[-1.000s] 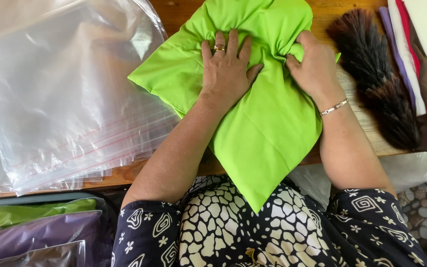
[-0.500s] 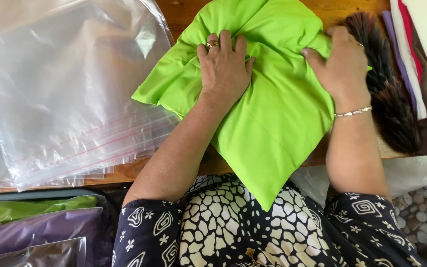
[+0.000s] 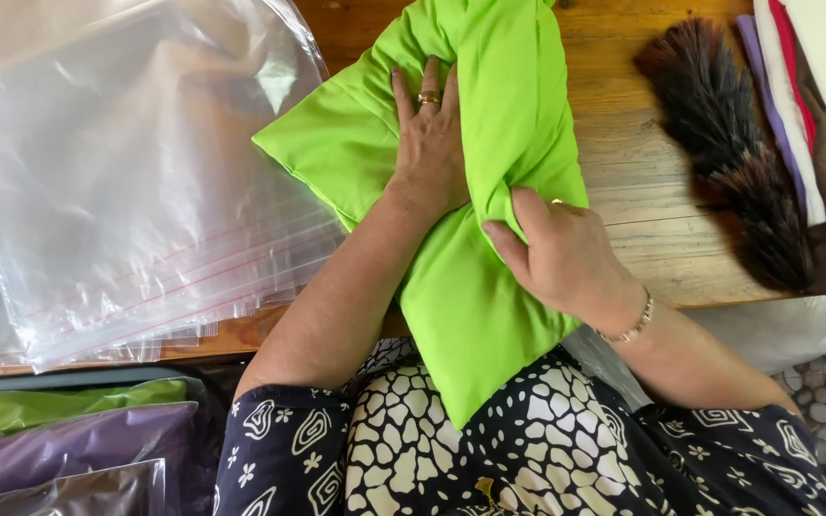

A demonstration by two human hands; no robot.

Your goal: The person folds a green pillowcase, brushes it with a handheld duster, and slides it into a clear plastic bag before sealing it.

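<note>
- The left hand [image 3: 429,153] lies flat, fingers spread, pinning the green cloth [image 3: 475,306] to the wooden table [image 3: 642,191].
- The right hand [image 3: 556,253] pinches a fold it has brought over.
- The cloth's lower end hangs off the table edge.
- Left of the cloth: clear plastic bags [image 3: 117,182]; right: a feather duster [image 3: 728,162].

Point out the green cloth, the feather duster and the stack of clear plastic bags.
green cloth [image 3: 475,315]: head view, lower fold.
feather duster [image 3: 719,134]: head view, dark feathers.
stack of clear plastic bags [image 3: 117,182]: head view, top bag's middle.
</note>
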